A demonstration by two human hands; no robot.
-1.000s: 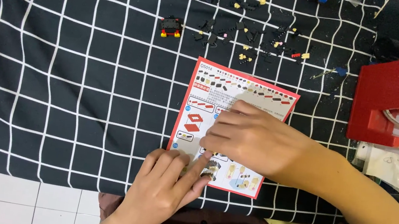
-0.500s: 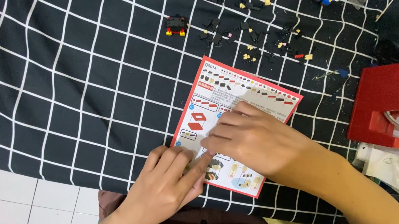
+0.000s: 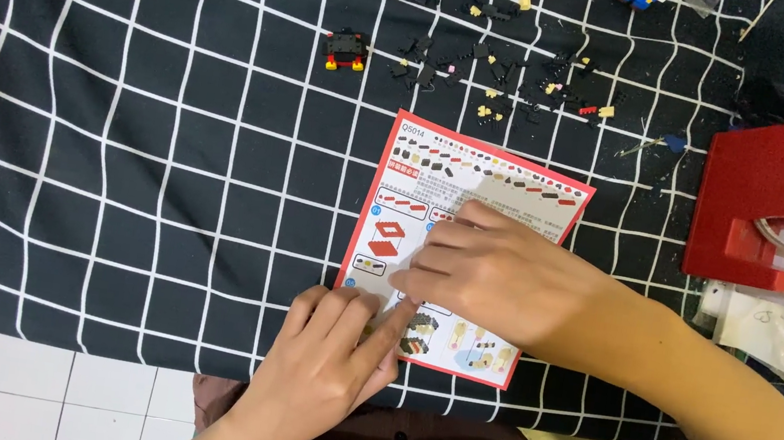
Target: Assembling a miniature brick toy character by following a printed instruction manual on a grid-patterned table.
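Red-bordered paper is what both hands are on: an instruction sheet (image 3: 435,200) lying flat on the black cloth with white grid lines (image 3: 117,164). The left hand (image 3: 327,368) comes in at the sheet's near corner, fingers loosely curled, and seems to pinch something small against the paper, though I cannot tell what. The right hand (image 3: 496,276) lies spread across the sheet's middle, fingers bent, pressing down; whether it grips anything I cannot tell.

Beyond the sheet's far edge lie loose small bricks (image 3: 498,68), black, yellow and red, and a little part-built black model (image 3: 345,47) to their left. A red block-shaped stand (image 3: 761,213) sits well to the sheet's right.

My worry is that the tiny piece under the fingers could slip off the smooth paper and vanish against the dark cloth, or that the sheet could slide if the right hand lifts.

Compared with a second ago, both hands rest on the sheet much as they did and barely anything has shifted.
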